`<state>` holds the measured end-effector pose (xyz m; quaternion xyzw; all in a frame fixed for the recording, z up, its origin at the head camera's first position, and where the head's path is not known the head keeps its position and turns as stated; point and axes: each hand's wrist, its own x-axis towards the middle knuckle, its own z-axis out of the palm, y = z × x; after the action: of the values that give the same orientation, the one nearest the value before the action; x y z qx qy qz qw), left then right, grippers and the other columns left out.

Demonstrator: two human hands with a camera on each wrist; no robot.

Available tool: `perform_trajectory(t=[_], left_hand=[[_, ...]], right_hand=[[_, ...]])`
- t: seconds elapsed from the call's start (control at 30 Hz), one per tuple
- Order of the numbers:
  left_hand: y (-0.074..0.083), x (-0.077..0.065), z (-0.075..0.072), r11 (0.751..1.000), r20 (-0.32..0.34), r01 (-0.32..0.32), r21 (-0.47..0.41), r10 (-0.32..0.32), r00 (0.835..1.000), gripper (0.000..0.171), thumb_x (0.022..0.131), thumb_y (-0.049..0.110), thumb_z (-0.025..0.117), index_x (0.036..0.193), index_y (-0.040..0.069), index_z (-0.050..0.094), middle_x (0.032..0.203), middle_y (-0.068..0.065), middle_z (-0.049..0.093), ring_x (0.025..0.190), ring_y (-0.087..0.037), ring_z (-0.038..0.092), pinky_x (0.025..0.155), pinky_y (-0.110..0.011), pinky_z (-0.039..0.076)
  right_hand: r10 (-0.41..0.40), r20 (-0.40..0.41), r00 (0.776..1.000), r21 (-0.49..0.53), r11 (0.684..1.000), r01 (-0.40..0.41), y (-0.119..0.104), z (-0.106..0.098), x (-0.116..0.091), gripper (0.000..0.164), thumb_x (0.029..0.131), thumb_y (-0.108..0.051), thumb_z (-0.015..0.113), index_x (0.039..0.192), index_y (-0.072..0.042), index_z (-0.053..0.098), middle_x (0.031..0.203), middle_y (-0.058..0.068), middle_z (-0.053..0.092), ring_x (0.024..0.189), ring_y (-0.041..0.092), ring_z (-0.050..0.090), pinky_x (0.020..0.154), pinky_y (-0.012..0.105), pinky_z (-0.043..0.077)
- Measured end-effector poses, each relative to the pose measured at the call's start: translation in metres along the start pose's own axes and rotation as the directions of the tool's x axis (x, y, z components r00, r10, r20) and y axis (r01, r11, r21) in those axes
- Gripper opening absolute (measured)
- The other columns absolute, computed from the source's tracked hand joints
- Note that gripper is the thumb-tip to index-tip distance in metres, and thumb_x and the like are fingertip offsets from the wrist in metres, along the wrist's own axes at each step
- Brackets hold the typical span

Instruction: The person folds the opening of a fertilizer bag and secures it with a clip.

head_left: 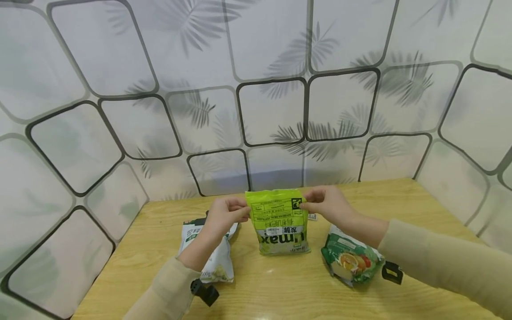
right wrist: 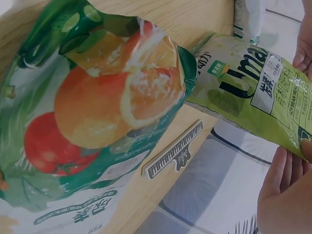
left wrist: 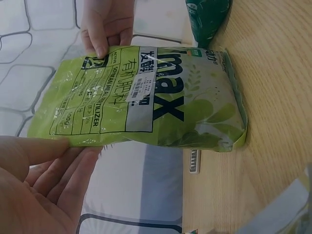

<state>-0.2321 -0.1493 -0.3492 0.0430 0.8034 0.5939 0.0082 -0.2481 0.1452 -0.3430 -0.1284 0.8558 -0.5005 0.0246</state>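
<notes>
A lime-green bag of soybean meal fertilizer (head_left: 280,222) is upright in the middle of the wooden table, its print upside down in the head view. Its lower end is at the tabletop. My left hand (head_left: 222,218) pinches one upper edge between thumb and fingers, and my right hand (head_left: 330,204) pinches the opposite upper corner. Both grips also show in the wrist views, with the left hand (left wrist: 53,180) near the lower left and the right hand (right wrist: 287,190) at the lower right.
A white bag (head_left: 218,262) lies behind my left forearm. To the right, below my right forearm, is a green bag with fruit pictures (head_left: 352,258). A small flat piano-keyboard-shaped piece (right wrist: 175,151) lies on the table (head_left: 272,293). Patterned walls (head_left: 272,111) stand behind and at the sides.
</notes>
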Motion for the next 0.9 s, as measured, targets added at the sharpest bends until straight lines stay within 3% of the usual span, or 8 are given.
perform_trajectory(t=[0.27, 0.57, 0.9], left_hand=[[0.0003, -0.0042, 0.0000, 1.000, -0.002, 0.003, -0.005, -0.003, 1.000, 0.013, 0.100, 0.002, 0.071, 0.109, -0.005, 0.076, 0.104, -0.020, 0.081, 0.081, -0.012, 0.077, 0.082, -0.034, 0.067], [-0.0018, -0.0075, 0.0008, 0.999, -0.008, 0.001, -0.036, -0.001, 1.000, 0.012, 0.100, 0.003, 0.072, 0.108, -0.005, 0.077, 0.096, -0.013, 0.082, 0.080, -0.010, 0.075, 0.083, -0.034, 0.068], [-0.0052, -0.0082, 0.0023, 0.999, -0.020, 0.011, -0.036, -0.012, 1.000, 0.015, 0.100, 0.002, 0.071, 0.112, -0.006, 0.077, 0.104, -0.018, 0.081, 0.091, -0.026, 0.078, 0.085, -0.035, 0.067]], right_hand=[[-0.025, 0.019, 1.000, 0.027, 0.999, 0.024, 0.0028, -0.0006, -0.0050, 0.026, 0.098, -0.015, 0.078, 0.117, 0.002, 0.074, 0.101, 0.006, 0.078, 0.087, 0.011, 0.069, 0.082, 0.030, 0.059], [-0.023, 0.030, 0.999, 0.060, 0.998, 0.022, 0.0073, -0.0001, -0.0057, 0.023, 0.098, -0.014, 0.078, 0.116, 0.001, 0.075, 0.099, 0.004, 0.078, 0.087, 0.008, 0.070, 0.081, 0.030, 0.060], [-0.007, 0.029, 1.000, 0.080, 0.997, 0.004, 0.0099, 0.0013, -0.0098, 0.025, 0.099, -0.017, 0.078, 0.117, 0.000, 0.075, 0.102, 0.005, 0.078, 0.089, 0.010, 0.071, 0.083, 0.031, 0.059]])
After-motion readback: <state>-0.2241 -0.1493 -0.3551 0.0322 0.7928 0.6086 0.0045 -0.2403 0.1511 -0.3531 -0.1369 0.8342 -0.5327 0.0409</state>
